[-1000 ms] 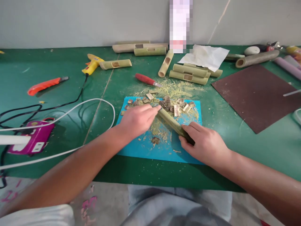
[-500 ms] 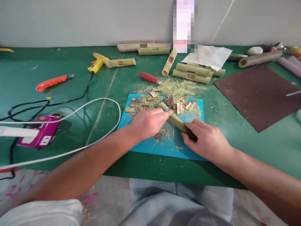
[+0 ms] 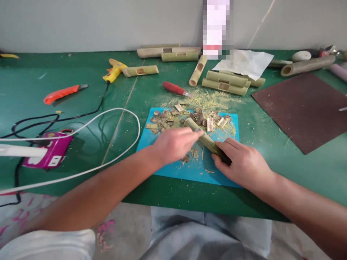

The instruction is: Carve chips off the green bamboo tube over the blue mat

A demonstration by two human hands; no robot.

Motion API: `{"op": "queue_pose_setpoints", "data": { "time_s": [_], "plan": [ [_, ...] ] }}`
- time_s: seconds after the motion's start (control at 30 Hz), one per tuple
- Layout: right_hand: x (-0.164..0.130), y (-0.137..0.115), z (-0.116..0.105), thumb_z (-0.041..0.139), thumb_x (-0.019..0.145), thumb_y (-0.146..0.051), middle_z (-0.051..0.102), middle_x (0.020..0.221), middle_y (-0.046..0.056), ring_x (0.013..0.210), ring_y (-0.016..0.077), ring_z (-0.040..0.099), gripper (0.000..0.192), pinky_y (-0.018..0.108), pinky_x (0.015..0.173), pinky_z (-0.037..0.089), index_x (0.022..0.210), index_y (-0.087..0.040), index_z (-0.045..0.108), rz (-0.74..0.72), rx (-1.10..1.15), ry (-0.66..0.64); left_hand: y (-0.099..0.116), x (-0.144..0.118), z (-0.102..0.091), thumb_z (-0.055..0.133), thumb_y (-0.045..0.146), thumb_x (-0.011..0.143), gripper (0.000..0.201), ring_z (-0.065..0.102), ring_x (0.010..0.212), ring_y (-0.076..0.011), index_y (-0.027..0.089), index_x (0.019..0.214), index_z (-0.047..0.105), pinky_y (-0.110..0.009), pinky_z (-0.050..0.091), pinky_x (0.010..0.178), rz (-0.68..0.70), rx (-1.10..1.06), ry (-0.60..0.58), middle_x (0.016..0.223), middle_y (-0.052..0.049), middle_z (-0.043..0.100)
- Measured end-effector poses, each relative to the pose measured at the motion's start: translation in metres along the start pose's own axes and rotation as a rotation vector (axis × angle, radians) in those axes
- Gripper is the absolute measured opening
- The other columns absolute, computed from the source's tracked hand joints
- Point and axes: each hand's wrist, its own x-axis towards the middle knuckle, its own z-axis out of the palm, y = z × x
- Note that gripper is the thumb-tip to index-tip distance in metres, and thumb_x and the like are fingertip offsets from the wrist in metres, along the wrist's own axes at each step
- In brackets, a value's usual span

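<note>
Head view: a green bamboo piece (image 3: 204, 138) lies slanted across the blue mat (image 3: 173, 169) at the frame's centre, its far end among cut bamboo chips (image 3: 189, 117) and shavings. The right hand (image 3: 244, 164) has its grip wrapped around the near, lower end, pinning it to the mat. The left hand (image 3: 173, 144) rests curled against the piece's middle, fingertips touching it; whether it holds a tool I cannot tell. On the green table (image 3: 40, 86), a red-handled knife (image 3: 176, 89) lies just above the mat, an orange cutter (image 3: 63, 93) and yellow glue gun (image 3: 115, 69) at upper left, more bamboo tubes (image 3: 225, 82) at upper centre.
</note>
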Motion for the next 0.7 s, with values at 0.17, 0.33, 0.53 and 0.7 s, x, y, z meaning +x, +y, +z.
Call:
{"op": "queue_pose_setpoints", "data": {
  "time_s": [0.17,0.33,0.53,0.7],
  "plan": [
    [0.0,0.0,0.002,0.051,0.09,-0.03,0.065,0.077,0.004,0.057,0.0115,0.054,0.024,0.026,0.05,0.034,0.087,-0.016,0.07,0.005,0.008,0.012,-0.002,0.005,-0.001,0.044,0.026,0.101,0.034,0.064,0.071,-0.0138,0.013,0.12,0.069,-0.024,0.051,0.065,-0.063,0.043,0.032,0.08,-0.007,0.07],
    [0.001,0.0,0.002,0.052,0.089,-0.03,0.065,0.077,0.003,0.055,0.0112,0.053,0.023,0.027,0.049,0.033,0.084,-0.016,0.069,0.013,0.0,0.015,0.008,0.01,-0.007,0.047,0.026,0.1,0.03,0.067,0.071,-0.0134,0.014,0.116,0.07,-0.024,0.054,0.065,-0.205,-0.232,0.048,0.087,-0.007,0.074],
    [0.002,0.001,0.001,0.051,0.089,-0.031,0.064,0.076,0.003,0.055,0.0104,0.051,0.024,0.026,0.049,0.03,0.086,-0.017,0.069,0.028,-0.006,-0.011,0.007,0.012,-0.013,0.043,0.035,0.102,0.032,0.06,0.044,-0.0089,0.011,0.108,0.063,-0.02,0.042,0.038,-0.612,-0.818,0.108,0.083,-0.009,0.076],
    [0.002,0.001,0.001,0.05,0.089,-0.033,0.064,0.075,0.003,0.055,0.0106,0.051,0.025,0.027,0.049,0.028,0.084,-0.018,0.069,0.033,-0.003,-0.015,0.005,0.013,-0.011,0.044,0.03,0.102,0.022,0.059,0.039,-0.0091,0.013,0.105,0.057,-0.02,0.041,0.036,-0.679,-0.925,0.092,0.069,-0.005,0.074]
  ]
}}
